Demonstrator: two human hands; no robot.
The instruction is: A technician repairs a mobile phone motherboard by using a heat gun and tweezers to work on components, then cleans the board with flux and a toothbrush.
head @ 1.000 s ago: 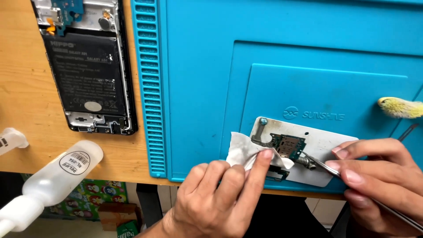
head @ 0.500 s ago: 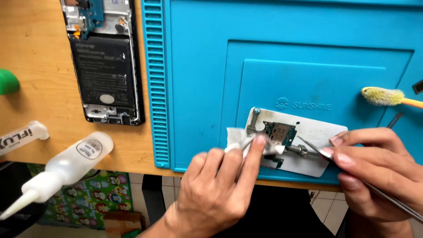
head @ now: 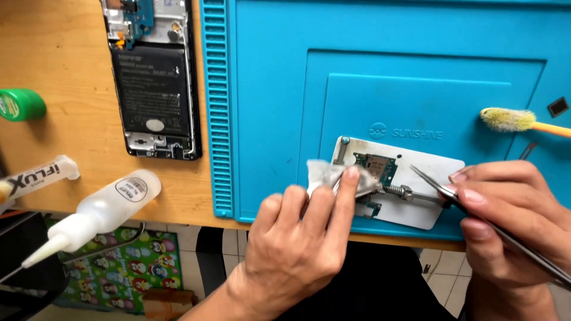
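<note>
Pressing a crumpled white wipe [head: 324,173] onto the small green circuit board [head: 376,166] with the left hand [head: 297,238]; index and middle fingers [head: 348,184] extended and pinning the wipe flat, apparently for rubbing the board's left edge clean.

Board sitting clamped in a white metal holder plate [head: 437,166] near the front edge of the blue work mat [head: 386,77], probably for keeping it from sliding under the wiping pressure.

Gripping slim metal tweezers [head: 440,189] in the right hand [head: 511,220], fingers closed narrow around the shaft, tips resting just right of the board, likely steadying it or waiting ready.

Lying far right on the mat: worn yellow-bristled toothbrush [head: 505,119], well apart from the holder.

Resting left on the wooden tabletop [head: 65,142]: opened phone [head: 151,89] with battery exposed, clear squeeze bottle [head: 101,211] with nozzle pointing near-left, syringe tube [head: 35,175], green round tin [head: 21,104] — all away from the wiping area.
</note>
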